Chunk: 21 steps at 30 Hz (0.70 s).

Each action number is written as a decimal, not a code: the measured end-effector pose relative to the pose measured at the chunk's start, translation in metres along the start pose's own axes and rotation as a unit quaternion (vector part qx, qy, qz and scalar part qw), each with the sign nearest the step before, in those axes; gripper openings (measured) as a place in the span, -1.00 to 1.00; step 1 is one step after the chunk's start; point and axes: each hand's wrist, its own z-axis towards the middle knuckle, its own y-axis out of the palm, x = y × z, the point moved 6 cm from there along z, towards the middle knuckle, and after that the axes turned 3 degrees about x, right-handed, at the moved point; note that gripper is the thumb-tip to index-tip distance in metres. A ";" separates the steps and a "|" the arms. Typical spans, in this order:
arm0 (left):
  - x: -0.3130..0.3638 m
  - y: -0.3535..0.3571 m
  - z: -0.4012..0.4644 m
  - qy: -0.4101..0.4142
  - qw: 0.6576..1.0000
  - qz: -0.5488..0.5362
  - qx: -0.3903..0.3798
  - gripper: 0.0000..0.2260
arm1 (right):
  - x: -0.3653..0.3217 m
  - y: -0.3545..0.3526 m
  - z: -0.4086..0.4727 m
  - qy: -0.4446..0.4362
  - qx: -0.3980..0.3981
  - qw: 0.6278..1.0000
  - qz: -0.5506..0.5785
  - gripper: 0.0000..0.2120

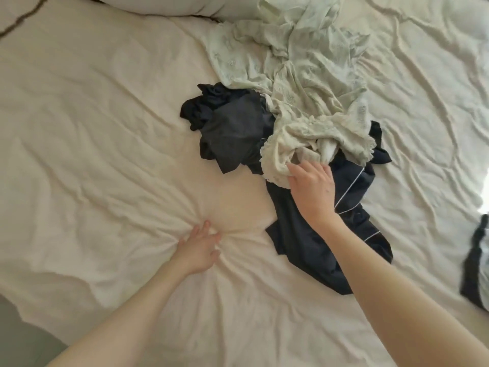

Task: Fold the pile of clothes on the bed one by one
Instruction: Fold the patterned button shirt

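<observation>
A pile of clothes lies on the cream bed sheet. A pale green lacy garment sprawls from the top centre down to the middle. A dark grey crumpled garment lies to its left. A navy garment with white piping stretches below it. My right hand grips the near edge of the pale green garment, its fingertips hidden in the fabric. My left hand presses on the bare sheet to the left of the navy garment, fingers spread, with wrinkles radiating from it.
A pillow lies at the top edge. A dark garment shows at the right edge of the bed. The bed's near left corner drops off to a grey floor.
</observation>
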 end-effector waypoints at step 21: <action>0.186 -0.282 -0.315 0.230 0.877 -0.301 0.296 -0.87 | -0.116 -0.320 -0.028 0.074 0.041 0.928 0.363 -0.78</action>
